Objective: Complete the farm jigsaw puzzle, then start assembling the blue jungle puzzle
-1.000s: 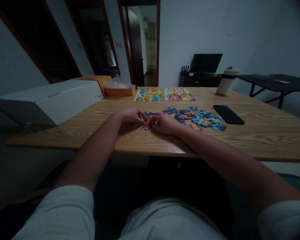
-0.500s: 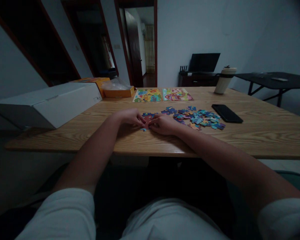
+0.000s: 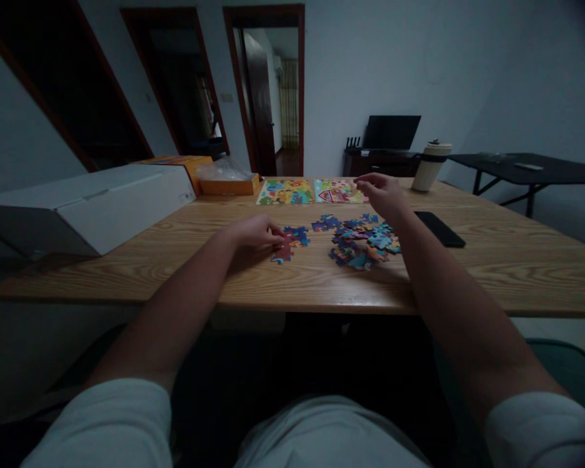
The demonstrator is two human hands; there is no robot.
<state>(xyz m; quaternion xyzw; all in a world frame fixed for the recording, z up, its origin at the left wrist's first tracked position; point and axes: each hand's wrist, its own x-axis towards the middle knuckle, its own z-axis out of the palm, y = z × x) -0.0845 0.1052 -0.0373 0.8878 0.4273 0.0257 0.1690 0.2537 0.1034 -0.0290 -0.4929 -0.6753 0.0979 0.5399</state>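
My left hand point(image 3: 254, 232) rests on the wooden table point(image 3: 253, 279), its bent fingers closed at the left edge of a small joined jigsaw section point(image 3: 292, 243). Red, blue and orange show on that section; my fingertips cover part of it. Above and behind the pile of loose jigsaw pieces point(image 3: 365, 244), my right hand point(image 3: 384, 195) is raised off the table with its fingers loosely stretched to the left. Nothing shows between them. My right forearm hides the pile's right end. A short joined strip of blue pieces point(image 3: 325, 223) lies at the pile's far left.
Two colourful picture sheets point(image 3: 286, 192) lie at the far edge. A white box point(image 3: 127, 205) and an orange tray point(image 3: 231, 186) with clear plastic stand left. On the right are a black phone point(image 3: 440, 229) and a cream tumbler point(image 3: 428, 170).
My right hand has left the joined section and risen to the right, above the pile. My left hand stays by the section, now more exposed. The near pieces of the pile are newly uncovered.
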